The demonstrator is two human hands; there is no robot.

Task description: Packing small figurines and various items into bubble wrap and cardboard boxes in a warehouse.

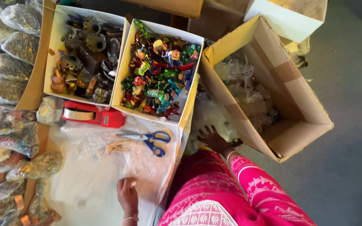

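From my feed I see a white-covered table (84, 196) strewn with clear plastic wrap (143, 161). My left hand (127, 196) lies flat on that wrap, fingers loosely together, clamped on nothing. My right hand (213, 139) is spread open, fingers apart, pressing on crumpled plastic beside the brown cardboard box (292, 125), which stands on a grey floor (352, 167).

Taking the blue-handled scissors (149, 138) as landmark: the left hand is below them, the right hand to their right, a red tape dispenser (92, 114) to their upper left. Above them sits a white box of colourful figurines (158, 71), with a white box of dark metal pieces (84, 54) further left. Wrapped bundles (9, 79) line the far left.
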